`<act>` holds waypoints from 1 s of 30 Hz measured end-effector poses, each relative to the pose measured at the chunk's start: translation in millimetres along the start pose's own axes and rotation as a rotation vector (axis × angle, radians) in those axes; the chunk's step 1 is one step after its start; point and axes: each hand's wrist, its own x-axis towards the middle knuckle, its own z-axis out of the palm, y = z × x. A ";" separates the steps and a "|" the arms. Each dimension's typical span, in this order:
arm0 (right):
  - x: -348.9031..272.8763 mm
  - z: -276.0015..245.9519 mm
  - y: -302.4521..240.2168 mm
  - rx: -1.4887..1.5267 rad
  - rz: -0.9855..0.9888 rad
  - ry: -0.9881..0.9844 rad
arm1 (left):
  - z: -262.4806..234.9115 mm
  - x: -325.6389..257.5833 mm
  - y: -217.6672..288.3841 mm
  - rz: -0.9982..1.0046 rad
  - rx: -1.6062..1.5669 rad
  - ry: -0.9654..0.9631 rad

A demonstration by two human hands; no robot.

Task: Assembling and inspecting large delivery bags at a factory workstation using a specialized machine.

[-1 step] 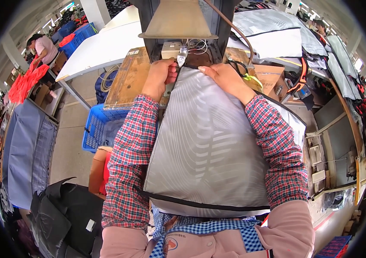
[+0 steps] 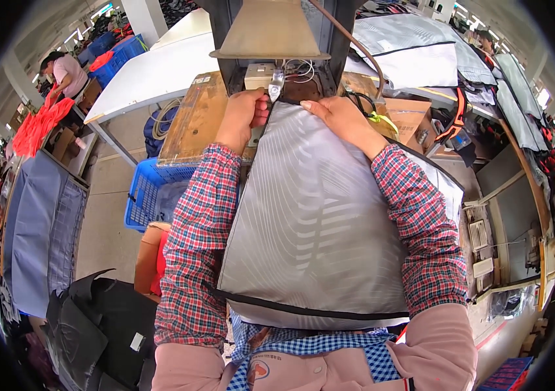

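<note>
A grey fabric panel (image 2: 316, 215) with pale wavy lines and black bound edges hangs toward me, narrowing at its far end. That far corner lies under the small metal tip (image 2: 275, 88) of a machine. My right hand (image 2: 343, 117) grips the panel's far edge, thumb on top and fingers mostly hidden underneath. Just left of the tip, my left hand (image 2: 245, 114) is closed with curled fingers beside the panel's corner. Whatever it pinches is hidden.
The machine's dark housing with a beige cover (image 2: 268, 29) rises ahead. A wooden board (image 2: 193, 120) and blue basket (image 2: 144, 195) are on the left, with black fabric (image 2: 95, 332) below. Grey panels (image 2: 414, 45) lie on the far right table. A person (image 2: 69, 75) works far left.
</note>
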 end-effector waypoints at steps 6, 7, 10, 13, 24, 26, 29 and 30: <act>-1.4 -6.6 -10.9 -0.044 0.072 -0.064 | 0.3 2.3 -0.5 0.001 0.001 0.019; -1.9 -6.7 -11.2 -0.046 0.072 -0.063 | 0.1 2.3 -0.1 0.000 0.011 0.012; -2.7 -6.6 -10.7 -0.036 0.063 -0.042 | 0.4 1.9 0.7 0.002 0.011 -0.001; -3.3 -6.4 -7.8 -0.038 0.077 -0.030 | 2.1 2.2 0.5 0.000 0.001 -0.014; -48.2 -20.2 -6.7 0.066 0.135 -0.155 | -124.8 -52.2 55.2 0.342 0.525 -0.002; -77.2 -14.9 -7.7 0.079 0.108 -0.180 | -127.7 -112.1 33.6 0.118 0.729 -0.325; -98.7 17.9 1.7 0.137 -0.027 -0.271 | -107.5 -203.9 -14.4 0.493 1.567 -0.417; -104.8 29.3 8.6 0.148 -0.079 -0.258 | -78.9 -238.2 -20.1 0.711 1.545 -0.300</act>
